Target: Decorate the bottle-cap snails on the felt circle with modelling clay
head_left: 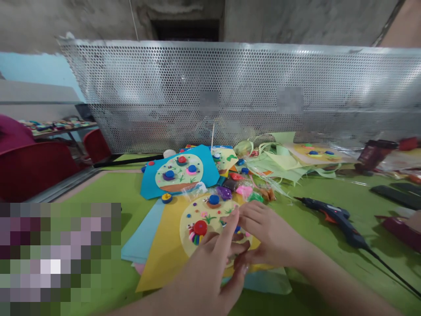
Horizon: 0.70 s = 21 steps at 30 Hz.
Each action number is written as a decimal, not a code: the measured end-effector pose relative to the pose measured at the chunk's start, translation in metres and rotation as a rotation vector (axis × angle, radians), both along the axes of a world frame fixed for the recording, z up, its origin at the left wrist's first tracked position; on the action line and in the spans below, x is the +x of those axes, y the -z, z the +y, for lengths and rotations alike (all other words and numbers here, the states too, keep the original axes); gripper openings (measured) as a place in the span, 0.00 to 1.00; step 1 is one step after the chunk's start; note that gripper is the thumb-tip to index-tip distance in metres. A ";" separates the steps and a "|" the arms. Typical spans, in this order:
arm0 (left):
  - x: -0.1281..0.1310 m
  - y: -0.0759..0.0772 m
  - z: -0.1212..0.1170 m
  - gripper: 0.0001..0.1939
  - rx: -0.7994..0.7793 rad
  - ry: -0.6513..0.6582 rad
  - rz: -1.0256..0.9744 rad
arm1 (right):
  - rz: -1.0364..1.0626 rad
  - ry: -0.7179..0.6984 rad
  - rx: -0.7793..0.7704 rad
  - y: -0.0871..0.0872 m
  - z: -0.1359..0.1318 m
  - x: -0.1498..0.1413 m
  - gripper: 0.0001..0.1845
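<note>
Here, hands (215,259) (272,235) overlap card (161,259); glue gun's marking (338,209) blurs.

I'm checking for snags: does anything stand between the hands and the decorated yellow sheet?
Nothing visible does: the left hand and right hand are over the decorated yellow sheet; the glue gun lies off to the right.

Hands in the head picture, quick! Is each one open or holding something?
Left hand: open over the yellow sheet.
Right hand: curled; can't tell if it's holding anything.
</note>
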<state>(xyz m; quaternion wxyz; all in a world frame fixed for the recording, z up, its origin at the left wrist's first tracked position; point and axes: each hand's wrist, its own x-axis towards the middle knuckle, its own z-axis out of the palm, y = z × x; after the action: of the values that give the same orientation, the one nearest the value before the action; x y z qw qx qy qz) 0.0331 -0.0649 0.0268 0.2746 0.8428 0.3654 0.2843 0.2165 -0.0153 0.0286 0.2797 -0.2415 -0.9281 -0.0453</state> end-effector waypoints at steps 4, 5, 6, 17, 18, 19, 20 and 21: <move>0.003 0.003 0.000 0.46 0.049 0.051 0.019 | 0.051 0.012 0.010 0.004 -0.001 -0.007 0.18; 0.004 0.004 -0.001 0.47 0.082 0.060 0.039 | 0.075 0.015 0.019 0.005 -0.002 -0.009 0.19; 0.005 0.006 -0.001 0.48 0.119 0.063 0.057 | 0.093 0.015 0.025 0.005 -0.002 -0.010 0.20; 0.001 0.006 0.001 0.48 0.211 0.040 0.171 | 0.058 0.070 0.015 0.004 0.004 -0.002 0.24; 0.002 0.006 0.001 0.48 0.222 0.050 0.174 | 0.070 0.059 0.000 0.004 0.004 -0.004 0.24; 0.003 0.006 0.000 0.47 0.232 0.062 0.176 | 0.078 0.046 -0.016 0.005 0.004 -0.005 0.24; 0.003 0.006 0.000 0.47 0.236 0.078 0.175 | 0.079 0.037 -0.030 0.005 0.003 -0.006 0.24; 0.003 0.005 0.000 0.47 0.230 0.082 0.172 | 0.071 0.036 -0.040 0.005 0.003 -0.005 0.25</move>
<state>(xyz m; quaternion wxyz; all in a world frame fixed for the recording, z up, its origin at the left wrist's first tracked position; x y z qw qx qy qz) 0.0362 -0.0653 0.0215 0.1553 0.9042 0.3177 0.2396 0.2113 -0.0122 0.0233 0.3067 -0.2650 -0.9139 -0.0232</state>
